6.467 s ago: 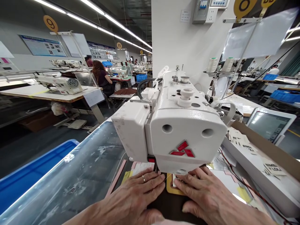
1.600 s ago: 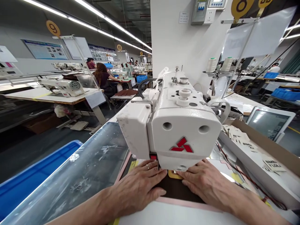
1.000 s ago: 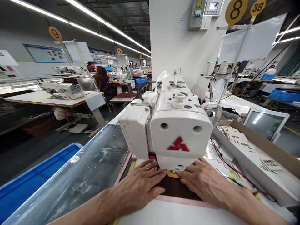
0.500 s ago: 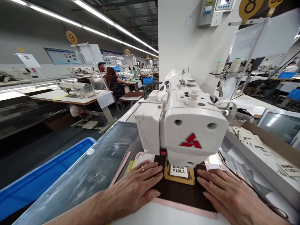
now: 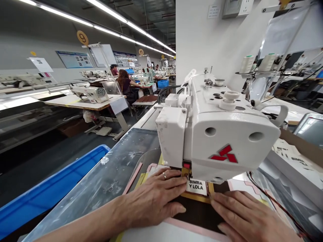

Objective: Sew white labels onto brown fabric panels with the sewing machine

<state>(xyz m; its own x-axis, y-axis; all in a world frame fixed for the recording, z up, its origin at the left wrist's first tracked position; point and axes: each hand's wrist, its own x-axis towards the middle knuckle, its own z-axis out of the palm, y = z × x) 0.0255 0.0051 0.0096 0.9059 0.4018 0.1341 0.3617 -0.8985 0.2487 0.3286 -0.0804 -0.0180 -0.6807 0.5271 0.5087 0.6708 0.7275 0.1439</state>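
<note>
Across the upper left of the frame I see strip lights (image 5: 113,15) running down the ceiling above grey walls. A white pillar (image 5: 202,40) stands at upper centre, and work tables (image 5: 85,104) line the dark floor (image 5: 50,154) at left.

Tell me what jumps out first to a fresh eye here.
A white sewing machine with a red three-diamond logo fills the centre. Beneath its head, the left hand and right hand lie flat on dark brown material, flanking a white BIMBA Y LOLA label. A blue bin sits at left.
</note>
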